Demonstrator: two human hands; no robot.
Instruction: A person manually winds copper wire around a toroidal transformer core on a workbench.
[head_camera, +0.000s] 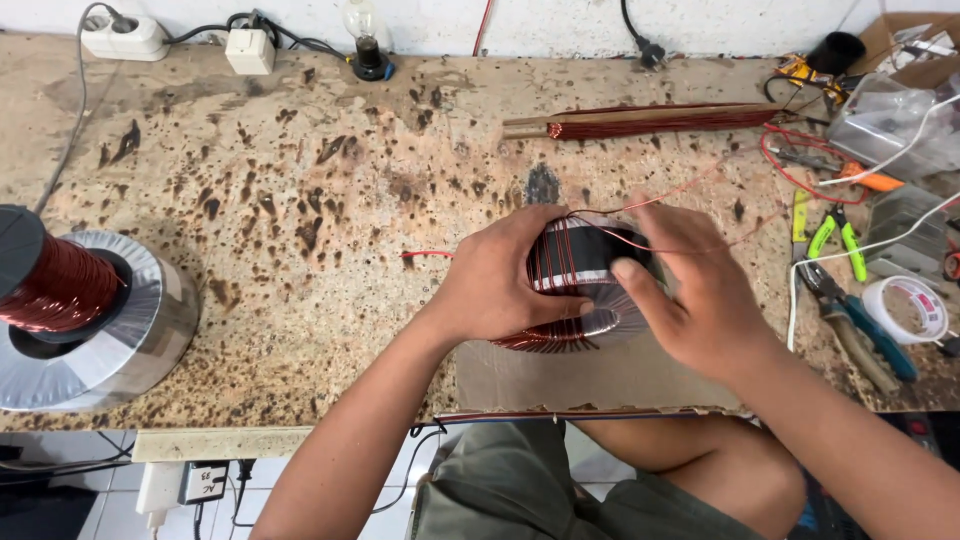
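Toroidal coil (580, 290) between both hands' fingers (560, 310)

Silver ring core (585, 290) — copper-red windings, brown-speckled bench (300, 200).

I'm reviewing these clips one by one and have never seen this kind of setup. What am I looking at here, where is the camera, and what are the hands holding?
There is no machine: a person works with two bare hands, and the single camera sits on their head, looking down at a stained workbench.

The left hand and right hand together grip a ring-shaped coil core, silvery with copper-red wire wound over part of it. A thin red wire runs from it across the bench. The core rests over a piece of cardboard.

At far left stands a spool of copper wire on another silvery ring. Behind lies a long wooden stick wound with wire. To the right are green-handled pliers, a tape roll and other tools. A light bulb and power strip sit along the wall.
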